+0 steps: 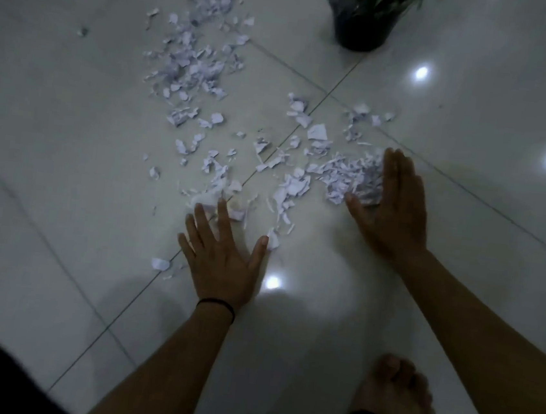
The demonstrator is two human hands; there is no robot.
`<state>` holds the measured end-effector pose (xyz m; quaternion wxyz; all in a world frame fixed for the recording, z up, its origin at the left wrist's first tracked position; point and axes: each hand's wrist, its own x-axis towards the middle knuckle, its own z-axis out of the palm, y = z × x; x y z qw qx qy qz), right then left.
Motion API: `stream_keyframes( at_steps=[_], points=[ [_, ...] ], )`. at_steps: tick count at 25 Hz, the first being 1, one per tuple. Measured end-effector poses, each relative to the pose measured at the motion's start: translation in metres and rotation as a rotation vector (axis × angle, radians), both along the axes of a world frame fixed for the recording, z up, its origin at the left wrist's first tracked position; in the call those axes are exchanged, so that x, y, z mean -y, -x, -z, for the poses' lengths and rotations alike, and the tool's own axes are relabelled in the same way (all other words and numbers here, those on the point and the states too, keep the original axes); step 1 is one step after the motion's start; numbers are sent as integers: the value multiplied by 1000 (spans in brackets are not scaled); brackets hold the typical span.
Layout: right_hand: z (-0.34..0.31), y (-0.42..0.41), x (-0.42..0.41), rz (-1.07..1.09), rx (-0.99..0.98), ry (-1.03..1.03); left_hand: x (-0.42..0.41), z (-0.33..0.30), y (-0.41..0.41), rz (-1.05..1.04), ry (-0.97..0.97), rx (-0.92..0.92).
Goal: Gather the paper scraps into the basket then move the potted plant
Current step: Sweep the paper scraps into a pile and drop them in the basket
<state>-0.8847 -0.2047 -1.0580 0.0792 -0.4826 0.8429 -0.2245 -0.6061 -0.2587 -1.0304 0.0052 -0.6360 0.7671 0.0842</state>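
White paper scraps lie scattered over the glossy tiled floor, thickest at the upper left, with a smaller heap at centre right. My left hand lies flat on the floor, fingers spread, its fingertips touching a few scraps. My right hand stands on its edge, fingers together, pressed against the right side of the small heap. A potted plant in a dark pot stands at the top, partly cut off by the frame. No basket is in view.
My bare right foot rests on the floor at the lower right, and dark clothing fills the bottom corners. Bright light reflections dot the tiles. A lone scrap lies just left of my left hand.
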Motion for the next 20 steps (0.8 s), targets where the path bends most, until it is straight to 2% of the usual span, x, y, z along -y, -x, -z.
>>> stream_keyframes(
  at_steps=[4, 7, 11, 14, 17, 20],
  points=[
    [7, -28, 2, -155, -48, -51, -4, 9, -40, -326, -72, 28],
    [4, -42, 14, -255, -19, -61, 8, 14, -45, -384, -90, -52],
    [1, -69, 34, -366, -42, -88, 19, 13, -23, -322, -128, -150],
    [-2, -79, 43, -394, -22, -102, 26, 7, 5, -130, -121, -207],
    [-3, -72, 35, -347, -9, -44, 13, 4, 10, 39, -85, -182],
    [-2, -50, 27, -185, -16, -22, -5, 8, 3, 100, -99, -84]
  ],
)
